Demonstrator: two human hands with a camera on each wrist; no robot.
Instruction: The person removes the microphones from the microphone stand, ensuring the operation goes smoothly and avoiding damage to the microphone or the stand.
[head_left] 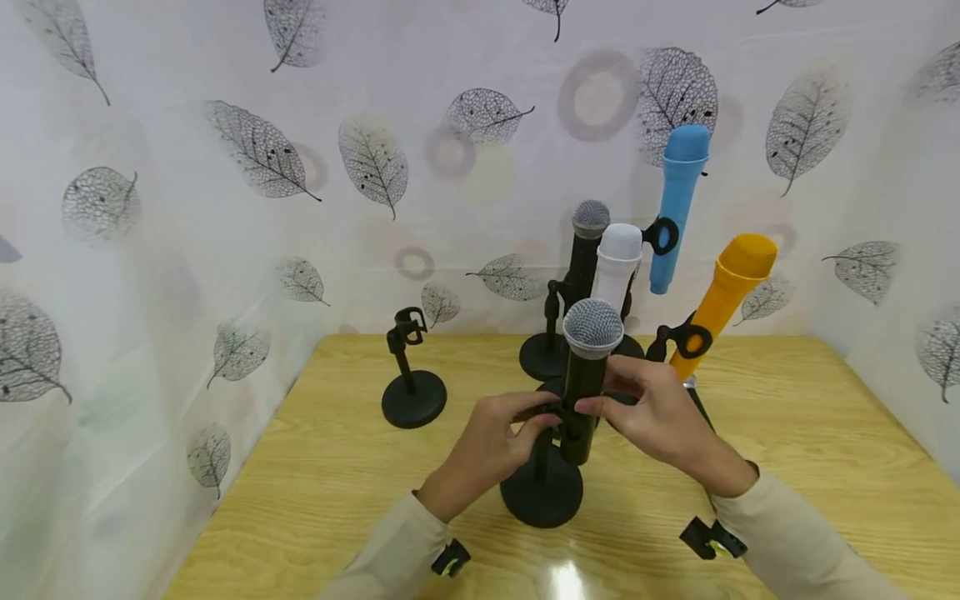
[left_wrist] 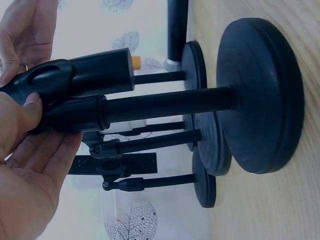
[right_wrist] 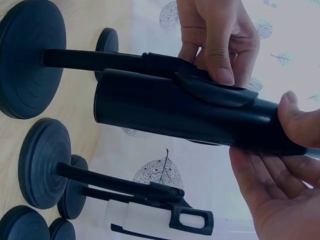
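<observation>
A black microphone (head_left: 582,392) with a silver mesh head stands upright in the clip (right_wrist: 215,91) of the nearest black stand (head_left: 542,496). My left hand (head_left: 534,415) pinches that clip from the left, thumb on it in the left wrist view. From the right, my right hand (head_left: 602,406) grips the microphone's body (right_wrist: 185,112), thumb on one side and fingers on the other. The stand's pole (left_wrist: 165,102) and round base (left_wrist: 260,95) rest on the wooden table (head_left: 300,475).
An empty stand (head_left: 411,392) stands at the left. Behind the hands, stands hold a black microphone (head_left: 587,246), a white one (head_left: 618,262), a blue one (head_left: 678,200) and an orange one (head_left: 727,292). Leaf-patterned sheets wall the table on three sides.
</observation>
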